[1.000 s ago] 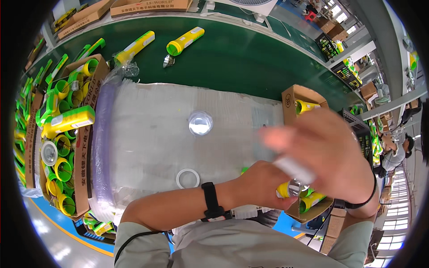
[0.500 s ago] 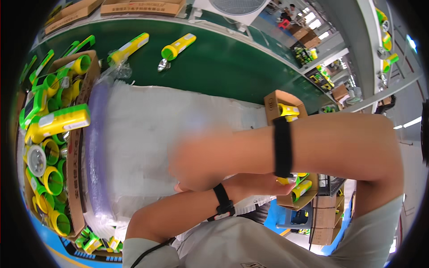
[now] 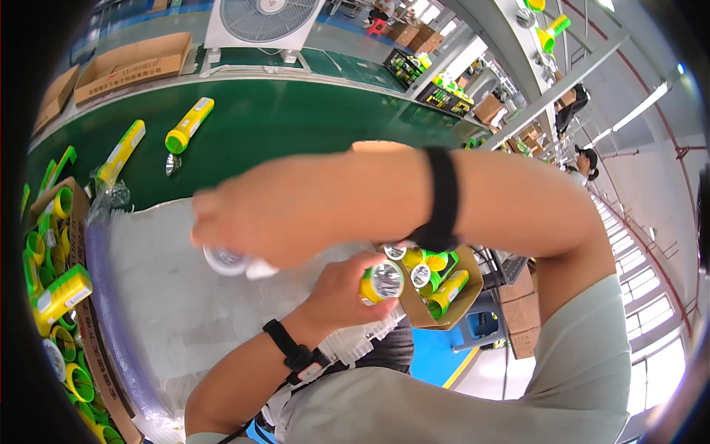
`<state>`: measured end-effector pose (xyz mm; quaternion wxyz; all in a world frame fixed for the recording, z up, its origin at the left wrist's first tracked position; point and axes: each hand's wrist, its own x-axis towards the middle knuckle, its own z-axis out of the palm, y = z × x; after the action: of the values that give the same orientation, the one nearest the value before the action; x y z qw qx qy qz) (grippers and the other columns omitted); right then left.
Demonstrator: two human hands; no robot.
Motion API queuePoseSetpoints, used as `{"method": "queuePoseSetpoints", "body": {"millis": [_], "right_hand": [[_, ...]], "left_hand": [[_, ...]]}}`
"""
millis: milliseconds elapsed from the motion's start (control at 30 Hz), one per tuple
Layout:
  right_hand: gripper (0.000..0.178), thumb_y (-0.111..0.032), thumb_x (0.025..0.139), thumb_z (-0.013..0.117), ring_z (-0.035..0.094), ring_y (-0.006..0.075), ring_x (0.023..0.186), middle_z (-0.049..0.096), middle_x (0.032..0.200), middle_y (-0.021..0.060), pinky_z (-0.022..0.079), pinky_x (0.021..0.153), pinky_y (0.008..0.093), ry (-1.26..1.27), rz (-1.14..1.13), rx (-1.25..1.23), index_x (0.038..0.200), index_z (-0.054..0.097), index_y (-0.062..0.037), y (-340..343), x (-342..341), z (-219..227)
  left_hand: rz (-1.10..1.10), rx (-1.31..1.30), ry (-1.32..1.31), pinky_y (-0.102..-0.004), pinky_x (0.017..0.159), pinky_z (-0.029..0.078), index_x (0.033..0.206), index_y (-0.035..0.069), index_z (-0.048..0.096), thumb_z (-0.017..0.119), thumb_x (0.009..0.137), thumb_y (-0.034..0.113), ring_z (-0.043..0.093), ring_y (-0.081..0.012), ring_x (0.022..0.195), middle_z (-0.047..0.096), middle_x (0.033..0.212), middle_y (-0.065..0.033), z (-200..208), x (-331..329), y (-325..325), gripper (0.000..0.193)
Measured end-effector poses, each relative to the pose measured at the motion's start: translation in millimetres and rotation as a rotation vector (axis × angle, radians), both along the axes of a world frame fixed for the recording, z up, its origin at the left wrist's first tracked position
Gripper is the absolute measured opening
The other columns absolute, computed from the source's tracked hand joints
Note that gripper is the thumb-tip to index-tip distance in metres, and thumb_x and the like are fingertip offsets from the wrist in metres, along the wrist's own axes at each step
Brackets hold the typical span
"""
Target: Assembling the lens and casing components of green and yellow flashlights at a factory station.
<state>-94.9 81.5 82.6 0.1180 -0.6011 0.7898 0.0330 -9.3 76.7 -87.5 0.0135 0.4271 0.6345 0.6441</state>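
Left hand (image 3: 336, 294) holds a flashlight (image 3: 367, 288), reflector (image 3: 387, 280) in, by the desk's (image 3: 185, 318) near edge; clear lens (image 3: 224, 261) separate, blurred right hand's (image 3: 277, 211) grip uncertain.

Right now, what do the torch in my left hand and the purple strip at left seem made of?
Torch: probably moulded plastic, from its smooth, evenly coloured yellow and green parts; its reflector has a mirror-like silver finish, metal or metal-coated plastic. Purple strip: perhaps plastic film, judging by its glossy, streaked sheen.
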Motion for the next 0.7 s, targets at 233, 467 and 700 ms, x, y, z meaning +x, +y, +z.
{"method": "queuePoseSetpoints", "body": {"millis": [233, 467, 700], "right_hand": [[0.052, -0.013, 0.071, 0.071, 0.057, 0.0325, 0.092, 0.051, 0.104, 0.0132, 0.050, 0.068, 0.0383, -0.057, -0.372, -0.297, 0.117, 0.049, -0.0028, 115.1, 64.1, 51.4], [0.062, -0.012, 0.067, 0.075, 0.057, 0.0315, 0.096, 0.054, 0.111, 0.0136, 0.050, 0.078, 0.0360, -0.114, -0.484, -0.317, 0.123, 0.051, -0.0032, 174.8, 104.8, 17.7], [0.055, 0.001, 0.066, 0.062, 0.055, 0.0279, 0.086, 0.049, 0.106, 0.0115, 0.048, 0.070, 0.0341, -0.107, -0.361, -0.358, 0.119, 0.048, 0.0010, 172.2, 91.7, 3.3]], "left_hand": [[-0.083, 0.156, -0.234, -0.0343, 0.077, 0.050, 0.116, 0.003, 0.041, 0.078, 0.069, 0.028, 0.064, -0.0256, 0.090, 0.061, 0.102, -0.0142, -22.7, -4.4, -6.9, 0.065], [-0.111, 0.349, -0.131, -0.0345, 0.082, 0.048, 0.123, 0.006, 0.032, 0.076, 0.076, 0.032, 0.058, -0.0202, 0.097, 0.055, 0.105, -0.0136, -24.9, -3.6, -5.5, 0.071], [-0.136, 0.421, -0.137, -0.0370, 0.083, 0.048, 0.133, 0.007, 0.017, 0.089, 0.061, 0.022, 0.059, -0.0218, 0.099, 0.055, 0.110, -0.0166, -13.8, -3.4, 0.1, 0.103]]}}
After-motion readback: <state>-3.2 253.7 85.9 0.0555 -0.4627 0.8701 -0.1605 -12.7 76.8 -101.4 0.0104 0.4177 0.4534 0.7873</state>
